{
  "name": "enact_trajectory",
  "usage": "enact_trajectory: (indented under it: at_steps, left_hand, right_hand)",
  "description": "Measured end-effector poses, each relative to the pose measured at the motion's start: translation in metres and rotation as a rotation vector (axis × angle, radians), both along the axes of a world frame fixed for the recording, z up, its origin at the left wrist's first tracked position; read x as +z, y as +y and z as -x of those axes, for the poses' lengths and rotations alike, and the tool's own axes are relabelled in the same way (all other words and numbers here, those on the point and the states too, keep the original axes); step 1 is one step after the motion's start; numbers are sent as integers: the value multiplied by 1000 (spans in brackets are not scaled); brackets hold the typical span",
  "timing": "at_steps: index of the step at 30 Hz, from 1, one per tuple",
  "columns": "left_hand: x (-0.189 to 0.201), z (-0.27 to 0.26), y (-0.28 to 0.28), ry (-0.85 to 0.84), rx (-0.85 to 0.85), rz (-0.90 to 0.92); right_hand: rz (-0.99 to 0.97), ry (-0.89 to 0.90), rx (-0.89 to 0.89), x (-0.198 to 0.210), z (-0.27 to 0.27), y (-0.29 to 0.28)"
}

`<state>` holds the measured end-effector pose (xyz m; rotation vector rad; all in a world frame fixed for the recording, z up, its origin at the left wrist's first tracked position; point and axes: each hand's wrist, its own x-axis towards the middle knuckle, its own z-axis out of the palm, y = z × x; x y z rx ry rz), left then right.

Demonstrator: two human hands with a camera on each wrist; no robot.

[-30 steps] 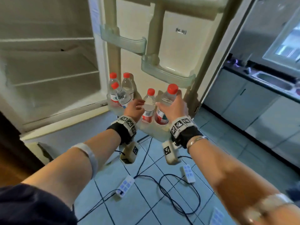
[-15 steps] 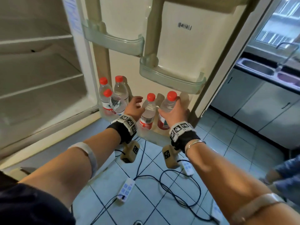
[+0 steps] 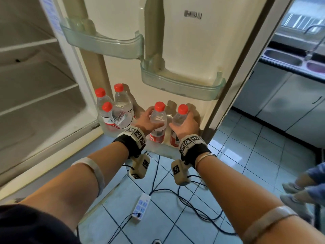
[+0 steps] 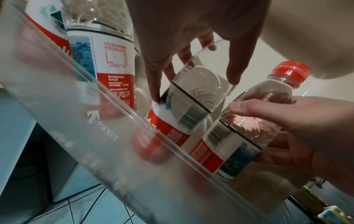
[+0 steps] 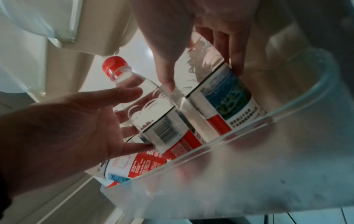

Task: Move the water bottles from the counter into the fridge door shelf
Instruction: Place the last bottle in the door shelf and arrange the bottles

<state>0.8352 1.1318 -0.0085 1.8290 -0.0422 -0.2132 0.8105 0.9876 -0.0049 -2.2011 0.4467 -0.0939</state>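
Two clear water bottles with red caps stand side by side in the fridge's bottom door shelf (image 3: 163, 149). My left hand (image 3: 148, 120) grips the left bottle (image 3: 159, 113) round its shoulder, thumb across the front. My right hand (image 3: 184, 125) grips the right bottle (image 3: 180, 115) the same way. In the left wrist view my left hand (image 4: 193, 86) straddles its bottle (image 4: 193, 97) behind the frosted shelf wall (image 4: 114, 136). The right hand (image 4: 287, 128) wraps the neighbouring bottle (image 4: 239, 136). Three more bottles (image 3: 112, 117) fill the shelf's left end.
Two bare door shelves (image 3: 105, 43) (image 3: 179, 85) hang above the bottles. The open fridge interior (image 3: 35, 85) lies to the left. A power strip (image 3: 141, 205) and cables cross the tiled floor. Cabinets and a sink (image 3: 281, 57) stand right, with another person's feet (image 3: 299, 191) nearby.
Both hands have kept hold of their bottles. The right bottle has sunk lower into the shelf, level with the left one. My view has tilted upward.
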Motion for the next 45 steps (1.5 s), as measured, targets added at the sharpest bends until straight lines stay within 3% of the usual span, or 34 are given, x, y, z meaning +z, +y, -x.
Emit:
enact_trajectory:
  at_steps: [15, 20, 24, 30, 34, 39, 45]
  left_hand:
    - [-1, -35, -2, -87, -137, -41]
    - [1, -39, -1, -56, -157, -28]
    - [2, -38, 0, -60, -162, -12]
    - [10, -37, 12, -60, -178, 50]
    - [26, -42, 31, -145, -177, 7]
    - [46, -44, 67, -237, -103, 13]
    - [43, -42, 124, -282, 15, 67]
  right_hand:
    - [-69, -78, -98, -1, -12, -5]
    - [-4, -252, -152, -2, -14, -2]
    - [-17, -141, -119, 5, -13, 0]
    - [141, -263, -125, 25, -16, 6]
    - [351, -391, -151, 31, -22, 26]
    - [355, -404, -32, 44, -28, 66]
    - [302, -333, 131, 38, -39, 130]
